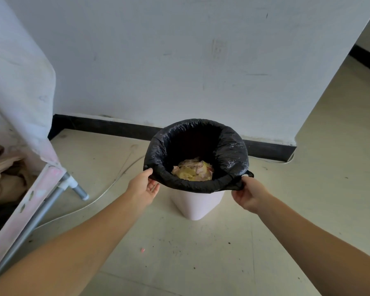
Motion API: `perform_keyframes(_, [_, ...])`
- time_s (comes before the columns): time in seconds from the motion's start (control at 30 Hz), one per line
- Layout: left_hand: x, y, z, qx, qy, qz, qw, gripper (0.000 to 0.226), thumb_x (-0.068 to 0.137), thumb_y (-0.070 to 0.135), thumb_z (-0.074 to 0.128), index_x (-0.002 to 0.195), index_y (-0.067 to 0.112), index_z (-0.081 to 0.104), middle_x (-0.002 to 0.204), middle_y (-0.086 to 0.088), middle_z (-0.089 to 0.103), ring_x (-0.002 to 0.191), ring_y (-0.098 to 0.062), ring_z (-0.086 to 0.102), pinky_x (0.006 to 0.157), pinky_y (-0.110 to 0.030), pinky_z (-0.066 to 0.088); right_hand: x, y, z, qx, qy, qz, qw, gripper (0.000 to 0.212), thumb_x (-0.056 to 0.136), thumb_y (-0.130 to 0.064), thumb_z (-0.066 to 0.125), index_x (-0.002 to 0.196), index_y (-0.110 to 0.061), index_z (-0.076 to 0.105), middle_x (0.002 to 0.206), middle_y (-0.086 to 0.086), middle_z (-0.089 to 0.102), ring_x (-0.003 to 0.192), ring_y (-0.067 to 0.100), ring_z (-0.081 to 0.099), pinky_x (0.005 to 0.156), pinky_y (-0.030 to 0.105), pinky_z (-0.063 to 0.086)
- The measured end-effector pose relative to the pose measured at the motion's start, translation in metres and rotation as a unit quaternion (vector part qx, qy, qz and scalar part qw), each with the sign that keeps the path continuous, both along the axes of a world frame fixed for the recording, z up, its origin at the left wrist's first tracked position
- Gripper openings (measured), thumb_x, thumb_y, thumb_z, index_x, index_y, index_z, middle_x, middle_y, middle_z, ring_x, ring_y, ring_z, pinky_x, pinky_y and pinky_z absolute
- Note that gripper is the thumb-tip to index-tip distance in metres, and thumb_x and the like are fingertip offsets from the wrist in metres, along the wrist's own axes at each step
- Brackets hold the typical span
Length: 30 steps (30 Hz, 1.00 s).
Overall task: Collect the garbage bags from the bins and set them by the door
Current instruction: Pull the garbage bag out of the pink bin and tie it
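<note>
A black garbage bag (229, 152) lines a pale pink bin (198, 205) that stands on the floor near the wall. The bag's rim is folded over the bin's top, and yellowish paper waste (193, 170) lies inside. My left hand (144, 186) pinches the rim at its near left, thumb on top and fingers under the fold. My right hand (247, 194) grips the rim at its near right, where a black handle loop (250, 173) sticks out.
A fabric-covered rack with metal legs (41, 201) stands at the left, clothes inside it. A white cable (107, 189) runs across the floor beside the bin. A white wall with a black skirting board (107, 124) is behind. An opening (359, 103) leads away at the right.
</note>
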<state>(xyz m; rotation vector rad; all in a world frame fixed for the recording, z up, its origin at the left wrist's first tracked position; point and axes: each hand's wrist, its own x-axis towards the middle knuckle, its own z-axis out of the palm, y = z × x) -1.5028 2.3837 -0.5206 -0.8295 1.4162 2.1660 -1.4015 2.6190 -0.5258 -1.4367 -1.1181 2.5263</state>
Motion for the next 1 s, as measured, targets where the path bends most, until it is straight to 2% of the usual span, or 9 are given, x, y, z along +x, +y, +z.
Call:
perform_keyframes(0.13, [0.005,0.005,0.009,-0.074,0.033,0.031,0.996,0.004,0.091,0.007,0.052,0.092,0.004,0.054,0.071,-0.005,0.05,0.058,-0.012,0.046,0.059,-0.024,0.046,0.003,0.002,0.011,0.08,-0.002,-0.039,0.996,0.016,0.091,-0.001,0.042,0.09,-0.009,0.056,0.069,0.006,0.061,0.051,0.016,0.061,0.036,0.018,0.048])
perform_keyframes(0.23, [0.012,0.01,0.012,-0.139,0.072,0.006,0.988,0.017,0.091,0.005,0.049,0.075,0.009,0.049,0.076,-0.009,0.053,0.06,-0.016,0.05,0.061,-0.026,0.049,0.003,0.007,0.021,0.128,0.002,-0.025,0.991,0.025,0.09,0.0,0.038,0.095,-0.015,0.057,0.077,0.004,0.057,0.064,0.017,0.054,0.038,0.018,0.046])
perform_keyframes(0.37, [0.016,0.013,0.014,-0.154,0.093,-0.019,0.984,0.018,0.092,0.002,0.045,0.076,0.011,0.049,0.088,-0.013,0.059,0.076,-0.025,0.06,0.06,-0.031,0.051,0.004,0.012,0.033,0.206,0.016,0.055,0.977,0.035,0.088,0.003,0.032,0.082,-0.021,0.056,0.077,0.001,0.056,0.063,0.016,0.051,0.044,0.022,0.043])
perform_keyframes(0.47, [0.018,0.014,0.018,-0.121,0.06,-0.037,0.99,0.008,0.095,0.004,0.043,0.093,0.006,0.05,0.078,-0.011,0.059,0.065,-0.023,0.06,0.063,-0.037,0.051,0.007,0.016,0.039,0.241,0.023,0.14,0.96,0.034,0.09,0.005,0.031,0.093,-0.016,0.058,0.08,0.004,0.061,0.064,0.017,0.057,0.04,0.021,0.047])
perform_keyframes(0.57, [0.021,0.014,0.02,-0.107,0.047,-0.063,0.991,0.015,0.097,0.01,0.045,0.085,0.005,0.05,0.055,-0.007,0.053,0.04,-0.015,0.057,0.044,-0.027,0.052,0.011,0.017,0.04,0.241,0.026,0.227,0.943,0.03,0.092,0.005,0.033,0.099,-0.008,0.059,0.088,0.012,0.065,0.064,0.021,0.065,0.046,0.025,0.054])
perform_keyframes(0.67, [0.014,0.014,0.029,-0.128,0.099,-0.062,0.985,0.02,0.095,0.009,0.049,0.075,0.009,0.05,0.056,-0.007,0.057,0.043,-0.012,0.059,0.044,-0.024,0.053,0.009,0.023,0.044,0.287,0.031,0.153,0.945,0.031,0.091,0.003,0.032,0.091,-0.015,0.057,0.081,0.006,0.06,0.059,0.017,0.059,0.049,0.026,0.049])
perform_keyframes(0.8, [0.001,0.016,0.041,-0.191,0.221,-0.055,0.955,0.021,0.085,0.011,0.054,0.066,0.013,0.045,0.073,-0.01,0.05,0.073,-0.021,0.052,0.069,-0.032,0.045,-0.002,0.036,0.056,0.282,0.102,-0.001,0.954,0.035,0.094,-0.002,0.03,0.087,-0.021,0.059,0.091,0.001,0.063,0.079,0.015,0.061,0.06,0.03,0.051])
perform_keyframes(0.93, [0.018,0.042,0.051,-0.254,0.34,-0.212,0.88,0.039,0.086,0.012,0.056,0.057,0.019,0.031,0.056,0.002,0.032,0.059,-0.014,0.034,0.058,-0.027,0.028,-0.026,0.017,0.06,0.273,0.168,0.067,0.945,0.03,0.097,-0.016,0.041,0.122,-0.015,0.057,0.108,0.002,0.066,0.098,0.016,0.063,0.087,0.037,0.053])
perform_keyframes(1.0, [0.026,0.057,0.052,-0.231,0.337,-0.26,0.875,0.039,0.088,0.017,0.054,0.057,0.022,0.03,0.059,0.003,0.03,0.063,-0.016,0.034,0.062,-0.027,0.028,-0.031,0.001,0.057,0.299,0.174,0.121,0.931,0.035,0.094,-0.023,0.046,0.128,-0.015,0.055,0.119,0.005,0.064,0.112,0.02,0.06,0.103,0.043,0.046])
